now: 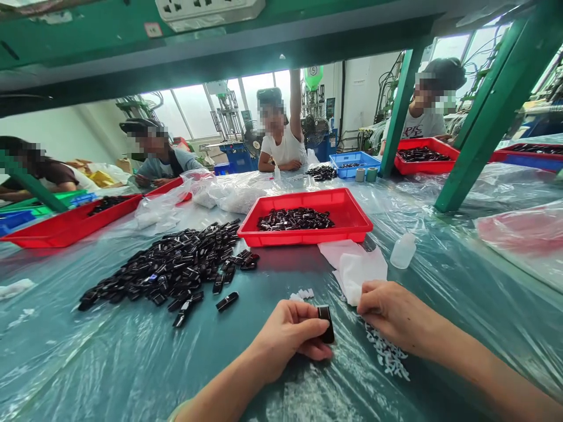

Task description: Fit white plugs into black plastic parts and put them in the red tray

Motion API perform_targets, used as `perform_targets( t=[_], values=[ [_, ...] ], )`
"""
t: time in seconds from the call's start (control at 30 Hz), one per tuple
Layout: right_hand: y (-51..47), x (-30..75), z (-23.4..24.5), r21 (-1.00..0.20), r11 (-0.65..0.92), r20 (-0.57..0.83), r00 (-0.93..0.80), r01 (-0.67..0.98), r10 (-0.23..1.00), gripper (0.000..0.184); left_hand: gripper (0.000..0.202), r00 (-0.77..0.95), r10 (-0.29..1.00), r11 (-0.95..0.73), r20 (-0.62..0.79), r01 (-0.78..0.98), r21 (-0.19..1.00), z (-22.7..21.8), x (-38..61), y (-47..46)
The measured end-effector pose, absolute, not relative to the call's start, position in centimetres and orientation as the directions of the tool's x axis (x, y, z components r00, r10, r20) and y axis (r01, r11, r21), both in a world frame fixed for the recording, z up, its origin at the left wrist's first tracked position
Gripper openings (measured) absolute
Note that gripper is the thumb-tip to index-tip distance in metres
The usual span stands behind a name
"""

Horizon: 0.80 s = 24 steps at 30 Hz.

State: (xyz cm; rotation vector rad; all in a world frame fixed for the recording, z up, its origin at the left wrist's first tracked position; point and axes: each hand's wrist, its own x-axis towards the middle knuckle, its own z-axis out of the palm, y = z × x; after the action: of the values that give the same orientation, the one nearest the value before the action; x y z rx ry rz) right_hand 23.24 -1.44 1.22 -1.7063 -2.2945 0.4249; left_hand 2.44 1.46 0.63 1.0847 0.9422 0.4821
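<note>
My left hand (288, 337) pinches a small glossy black plastic part (326, 323) just above the plastic-covered table. My right hand (393, 313) is closed on the corner of a white cloth (356, 264) that lies in front of a red tray (347, 225). That tray holds a layer of the same black parts (294, 220). A large loose heap of black parts (171, 269) spreads to the left of my hands. Small white scraps (389, 354) lie under my right wrist.
A small white squeeze bottle (402, 251) stands right of the cloth. More red trays (65, 225) and a blue tray (354, 161) sit farther off, where several other people work. Green frame legs (484, 123) slant down on the right. Clear bags (229, 193) lie behind the tray.
</note>
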Motion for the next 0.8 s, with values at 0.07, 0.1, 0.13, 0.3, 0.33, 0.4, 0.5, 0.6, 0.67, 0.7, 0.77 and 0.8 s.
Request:
perform_targets(
  t=[0.07,0.1,0.13,0.3,0.33,0.4,0.5,0.6,0.67,0.7,0.77,0.8],
  values=[
    [-1.4,22.8,0.8,-0.339,0.248,0.021,-0.256,0.908,0.966,0.022,0.027,0.553,0.728,0.447,-0.405,0.064,0.892,0.7,2.4,1.4],
    [-1.4,22.6,0.6,-0.318,0.236,0.015,-0.244,0.918,0.970,0.021,0.027,0.558,0.723,0.460,-0.406,0.049,0.887,0.7,2.4,1.4],
    [-1.4,22.3,0.5,-0.299,0.227,0.009,-0.235,0.927,0.972,0.022,0.029,0.564,0.719,0.470,-0.406,0.035,0.882,0.7,2.4,1.4],
    [-1.7,21.4,0.4,-0.230,0.214,-0.028,-0.227,0.949,0.974,0.028,0.035,0.584,0.708,0.505,-0.397,-0.027,0.862,0.6,2.6,1.5],
    [-1.7,21.3,0.5,-0.218,0.207,-0.033,-0.220,0.954,0.975,0.028,0.034,0.583,0.708,0.508,-0.398,-0.030,0.861,0.5,2.6,1.5],
    [-1.8,21.1,0.5,-0.193,0.182,-0.041,-0.193,0.964,0.980,0.025,0.034,0.580,0.708,0.512,-0.404,-0.028,0.858,0.5,2.5,1.4],
    [-1.8,21.0,0.4,-0.172,0.148,-0.047,-0.158,0.974,0.986,0.021,0.034,0.583,0.705,0.509,-0.404,-0.019,0.860,0.5,2.4,1.3],
    [-1.8,20.9,0.3,-0.182,0.146,-0.046,-0.157,0.972,0.987,0.021,0.033,0.588,0.702,0.497,-0.401,-0.002,0.868,0.6,2.4,1.3],
    [-1.8,20.8,0.3,-0.201,0.146,-0.032,-0.156,0.969,0.987,0.021,0.029,0.580,0.708,0.480,-0.403,0.023,0.877,0.8,2.5,1.3],
    [-1.8,20.8,0.3,-0.216,0.145,-0.019,-0.152,0.966,0.988,0.020,0.027,0.573,0.713,0.469,-0.405,0.040,0.882,0.8,2.5,1.2],
    [-1.9,20.8,0.6,-0.259,0.137,0.017,-0.138,0.956,0.990,0.020,0.025,0.572,0.714,0.444,-0.405,0.078,0.893,0.9,2.5,1.1],
    [-1.9,20.8,0.7,-0.279,0.134,0.035,-0.130,0.951,0.991,0.020,0.026,0.576,0.711,0.432,-0.404,0.095,0.897,0.9,2.5,1.0]
  ],
)
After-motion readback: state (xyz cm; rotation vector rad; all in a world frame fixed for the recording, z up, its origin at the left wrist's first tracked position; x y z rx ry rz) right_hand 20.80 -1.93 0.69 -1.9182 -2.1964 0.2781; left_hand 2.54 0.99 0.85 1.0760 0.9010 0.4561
